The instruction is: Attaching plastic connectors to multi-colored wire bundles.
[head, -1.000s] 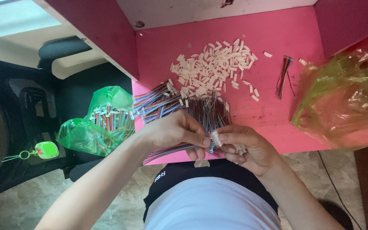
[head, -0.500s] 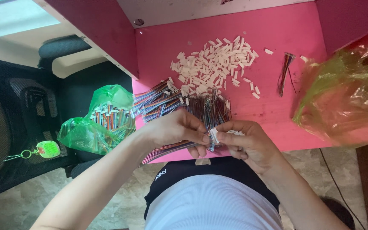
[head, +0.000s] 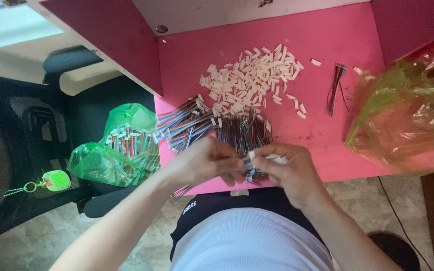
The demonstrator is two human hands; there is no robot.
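In the head view, both hands meet at the near edge of the pink table (head: 327, 100), just in front of the person's body. The left hand (head: 204, 161) is curled closed, its fingertips pinching a short multicoloured ribbon cable (head: 248, 168), while the right hand (head: 290, 168) is closed too, pinching a small white connector housing (head: 276, 158) at the cable's end; the two sets of fingertips are almost touching. To do this fitting well, I judge the cable end should be kept flat and square to the housing, gripped close to its tip so the thin wires do not buckle, and pressed straight in rather than at an angle. The cable sits between the two hands, its lower end showing below the fingers. Just beyond the hands lies a bundle of loose cables (head: 242, 131), with a heap of white housings (head: 249, 80) farther back. A green bag of cables (head: 119, 150) rests on the chair to the left.
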